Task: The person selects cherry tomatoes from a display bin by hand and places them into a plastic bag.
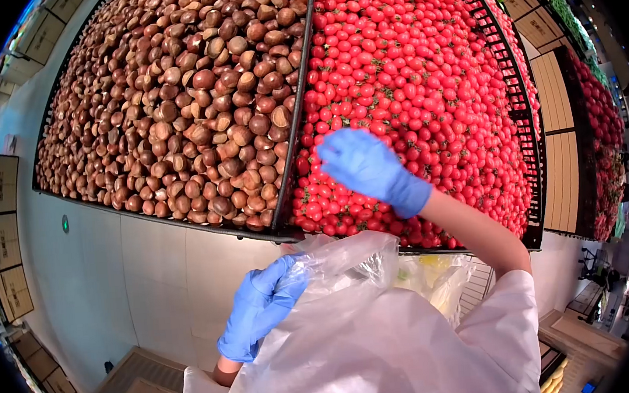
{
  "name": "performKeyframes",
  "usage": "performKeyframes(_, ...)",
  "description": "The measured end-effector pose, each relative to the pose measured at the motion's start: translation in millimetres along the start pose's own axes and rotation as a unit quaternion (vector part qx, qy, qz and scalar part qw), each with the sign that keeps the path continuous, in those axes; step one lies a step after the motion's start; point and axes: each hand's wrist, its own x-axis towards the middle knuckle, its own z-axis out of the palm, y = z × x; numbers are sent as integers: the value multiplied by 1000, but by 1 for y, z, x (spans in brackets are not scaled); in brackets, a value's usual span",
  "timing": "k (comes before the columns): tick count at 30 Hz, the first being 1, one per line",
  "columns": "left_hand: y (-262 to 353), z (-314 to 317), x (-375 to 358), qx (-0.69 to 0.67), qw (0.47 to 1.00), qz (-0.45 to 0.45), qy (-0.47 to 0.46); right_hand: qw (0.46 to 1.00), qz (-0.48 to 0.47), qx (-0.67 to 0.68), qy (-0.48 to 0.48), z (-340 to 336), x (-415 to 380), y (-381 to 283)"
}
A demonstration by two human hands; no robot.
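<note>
My left hand (264, 305), in a blue glove, is closed on the gathered edge of a clear plastic bag (360, 256). The bag hangs in front of my body, just below the crate's near edge. Over the cherry tomatoes (409, 78) is my right hand (364, 164), also gloved in blue, its back towards me. Its fingers are bent down and held together among the red fruit. Their tips are hidden, so whatever they grip cannot be seen. Some of the tomatoes carry green stems.
Chestnuts (175, 111) fill the crate on the left, divided from the tomatoes by a black wall (300, 101). A slatted black side (522, 113) bounds the tomatoes on the right. Below them, a wire cart (476, 281) holds bagged goods (443, 282). Further produce stands (555, 104) are at right.
</note>
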Motion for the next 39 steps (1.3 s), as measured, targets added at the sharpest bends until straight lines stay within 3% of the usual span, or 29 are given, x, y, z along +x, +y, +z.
performKeyframes(4,-5,0,-3,-68,997,-36,14,995,-62,-72,0,38,12,-29)
performKeyframes(6,-3,-3,-5,-65,996,-59,11,994,-49,-92,-31,40,9,-30)
performKeyframes(8,4,-9,-5,-166,979,-114,-17,991,-37,-113,-63,38,8,-30)
performKeyframes(15,-13,0,-9,-115,989,-89,10,991,-46,-58,-111,31,5,-20)
performKeyframes(18,-9,-1,-7,-101,990,-95,13,992,51,39,-111,16,6,-10)
performKeyframes(19,-8,-2,-6,-104,990,-92,18,937,173,294,-74,14,2,-4)
performKeyframes(20,-8,-2,-6,-105,990,-89,22,803,282,524,-32,11,-2,3)
performKeyframes(21,-11,0,-6,-107,990,-88,23,686,379,616,-76,-20,4,9)
performKeyframes(22,-18,4,-6,-103,990,-87,38,550,342,761,27,-37,-1,3)
performKeyframes(24,-19,5,-1,-100,991,-80,48,409,374,830,70,-52,-7,6)
performKeyframes(25,-16,4,2,-113,990,-79,38,410,376,827,75,-54,-10,9)
performKeyframes(27,-8,2,6,-124,989,-75,23,301,368,876,78,-55,-15,14)
performKeyframes(30,1,0,11,-195,980,-37,11,280,295,910,84,-50,-20,26)
performKeyframes(31,1,-1,11,-181,983,-30,11,283,348,888,99,-53,-23,30)
performKeyframes(34,-6,-1,10,-117,992,-36,21,306,333,881,136,-55,-33,59)
performKeyframes(36,-6,-4,10,-67,996,-55,34,529,368,733,217,-77,-39,80)
performKeyframes(39,1,-8,9,-110,990,-91,-3,681,435,531,256,-98,-47,135)
